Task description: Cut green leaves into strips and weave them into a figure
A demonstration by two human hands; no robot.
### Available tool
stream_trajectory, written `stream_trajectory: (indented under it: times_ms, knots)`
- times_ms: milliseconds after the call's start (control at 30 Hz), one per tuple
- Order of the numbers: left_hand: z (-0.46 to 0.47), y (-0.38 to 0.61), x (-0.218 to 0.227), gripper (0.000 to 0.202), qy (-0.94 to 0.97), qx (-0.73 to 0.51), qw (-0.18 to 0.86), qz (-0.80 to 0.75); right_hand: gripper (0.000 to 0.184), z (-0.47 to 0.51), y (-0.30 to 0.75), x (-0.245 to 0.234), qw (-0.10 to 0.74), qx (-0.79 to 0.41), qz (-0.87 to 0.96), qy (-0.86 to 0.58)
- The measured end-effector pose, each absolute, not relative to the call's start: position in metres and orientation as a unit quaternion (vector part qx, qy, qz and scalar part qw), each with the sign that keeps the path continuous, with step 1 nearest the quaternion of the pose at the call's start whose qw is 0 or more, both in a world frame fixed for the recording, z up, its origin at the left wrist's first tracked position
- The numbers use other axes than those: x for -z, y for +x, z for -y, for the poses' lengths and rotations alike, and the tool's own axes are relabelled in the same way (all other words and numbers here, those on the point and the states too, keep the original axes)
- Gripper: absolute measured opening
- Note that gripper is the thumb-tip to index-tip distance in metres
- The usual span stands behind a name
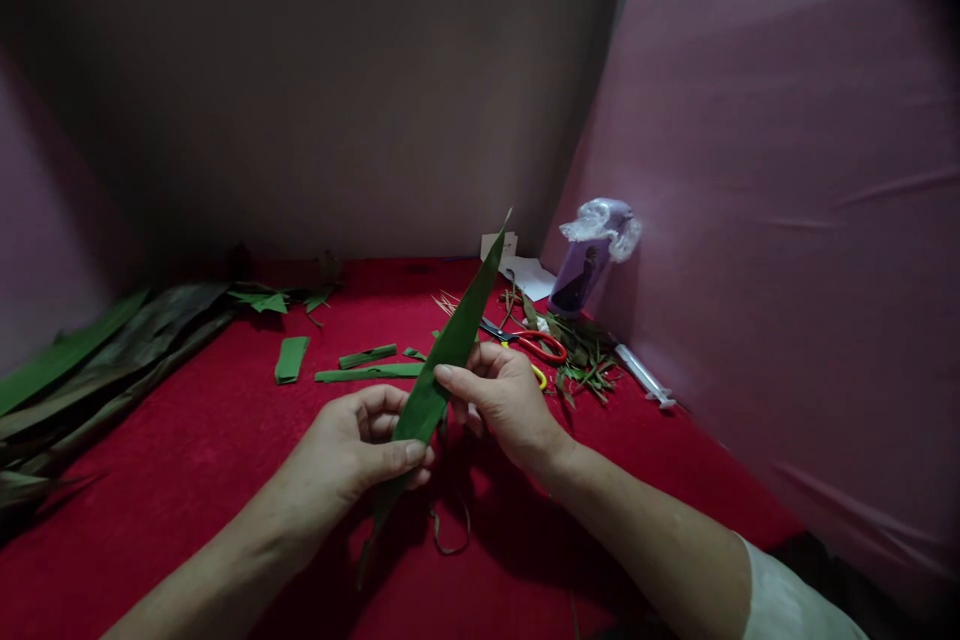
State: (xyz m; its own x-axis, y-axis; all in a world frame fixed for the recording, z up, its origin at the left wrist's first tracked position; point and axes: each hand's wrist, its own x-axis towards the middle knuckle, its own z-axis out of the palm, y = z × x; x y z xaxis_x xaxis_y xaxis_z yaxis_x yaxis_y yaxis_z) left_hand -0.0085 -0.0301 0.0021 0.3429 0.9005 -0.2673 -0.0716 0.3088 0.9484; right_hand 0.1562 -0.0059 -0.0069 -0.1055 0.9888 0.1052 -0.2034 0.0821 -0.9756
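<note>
A long, pointed green leaf (459, 322) is held up at a slant over the red cloth, its tip toward the upper right. My left hand (360, 440) pinches its lower part, thumb on the front and fingers behind. Higher on the blade, my right hand (506, 400) grips the right edge between thumb and fingers. Below the hands hangs or lies a thin dark curled strip (452, 550); I cannot tell whether it joins the leaf. Behind the leaf lie cut green leaf strips (367, 373) and red-handled scissors (544, 344), partly hidden by the leaf and right hand.
Large long leaves (112, 360) are piled at the left. A short leaf piece (291, 360) lies mid-left on the red cloth (180, 480). At the right are leaf scraps (589, 360), a syringe (643, 376), a purple container (581, 270) topped with clear plastic, and white paper (531, 277). Walls enclose the back and sides.
</note>
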Motion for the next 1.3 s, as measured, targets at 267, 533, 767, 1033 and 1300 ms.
stream_trajectory:
  times_ms: [267, 533, 767, 1033, 1300]
  knots:
    - [0.031, -0.009, -0.003, 0.028, 0.472, -0.35, 0.671, -0.452, 0.028, 0.005, 0.158, 0.008, 0.531, -0.561, 0.496, -0.398]
    - [0.03, -0.011, 0.002, 0.026, 0.448, -0.351, 0.705, -0.424, 0.027, 0.003, 0.157, 0.011, 0.523, -0.591, 0.481, -0.383]
    - [0.03, -0.011, 0.003, 0.029, 0.438, -0.356, 0.699, -0.439, 0.025, 0.003, 0.158, 0.012, 0.521, -0.595, 0.475, -0.387]
    - [0.028, -0.008, 0.007, 0.029, 0.448, -0.374, 0.688, -0.432, 0.029, 0.002, 0.159, 0.012, 0.525, -0.595, 0.472, -0.385]
    - [0.027, -0.011, 0.005, 0.041, 0.425, -0.424, 0.67, -0.437, 0.034, 0.004, 0.155, 0.017, 0.465, -0.655, 0.493, -0.336]
